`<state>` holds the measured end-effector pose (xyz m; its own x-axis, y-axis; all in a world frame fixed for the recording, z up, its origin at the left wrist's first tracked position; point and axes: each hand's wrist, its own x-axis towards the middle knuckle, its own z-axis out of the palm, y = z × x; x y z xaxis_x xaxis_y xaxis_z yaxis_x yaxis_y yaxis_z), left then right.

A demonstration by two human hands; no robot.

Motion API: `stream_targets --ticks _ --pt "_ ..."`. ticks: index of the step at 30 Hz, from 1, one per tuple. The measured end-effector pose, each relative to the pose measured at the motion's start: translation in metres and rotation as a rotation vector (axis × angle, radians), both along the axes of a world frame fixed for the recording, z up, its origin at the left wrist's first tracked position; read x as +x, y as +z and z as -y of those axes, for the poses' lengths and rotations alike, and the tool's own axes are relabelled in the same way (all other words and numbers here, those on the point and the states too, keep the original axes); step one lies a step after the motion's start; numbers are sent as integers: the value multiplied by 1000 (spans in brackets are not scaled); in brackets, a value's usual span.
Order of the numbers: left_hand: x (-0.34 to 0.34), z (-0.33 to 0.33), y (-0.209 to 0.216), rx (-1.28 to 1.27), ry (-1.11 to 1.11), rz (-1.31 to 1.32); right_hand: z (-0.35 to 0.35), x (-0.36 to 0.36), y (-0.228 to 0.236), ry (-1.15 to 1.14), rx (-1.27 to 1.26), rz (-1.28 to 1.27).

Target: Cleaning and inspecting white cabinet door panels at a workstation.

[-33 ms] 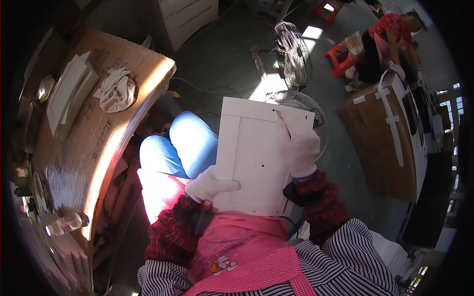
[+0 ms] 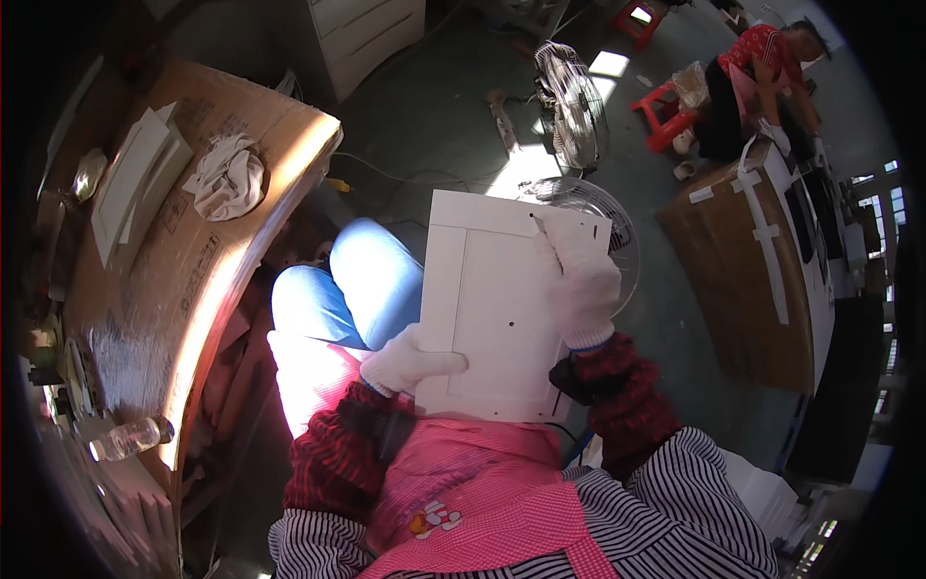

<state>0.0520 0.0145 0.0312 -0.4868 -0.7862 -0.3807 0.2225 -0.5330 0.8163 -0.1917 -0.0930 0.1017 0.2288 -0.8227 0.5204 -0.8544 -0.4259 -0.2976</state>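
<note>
A white rectangular panel (image 2: 482, 289) with several small holes lies tilted over my lap. My left hand (image 2: 410, 363), in a white knit glove, grips its lower left edge, thumb on top and the other fingers hidden beneath. At the panel's upper right is my right hand (image 2: 586, 294), also gloved and a little blurred. Its fingers are closed together, pointing toward a small hole near the far edge. Whether anything small is inside them is hidden.
To the left stands a cardboard-covered table (image 2: 260, 125) with a crumpled cloth (image 2: 228, 178), white boards (image 2: 140, 183) and a clear bottle (image 2: 130, 439). Floor fans (image 2: 571, 106) stand ahead. A person in red (image 2: 762, 68) works beyond a large carton (image 2: 748, 280) at right.
The panel and my right hand have shifted very slightly to the left. My left hand keeps its grip on the panel.
</note>
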Motion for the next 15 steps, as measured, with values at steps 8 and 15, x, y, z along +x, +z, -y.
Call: stream_targets --ticks 8,15 --pt "12 -23 8 28 67 3 -22 18 1 81 16 -56" --pt "-5 -30 9 -68 63 225 -32 -11 1 84 103 2"
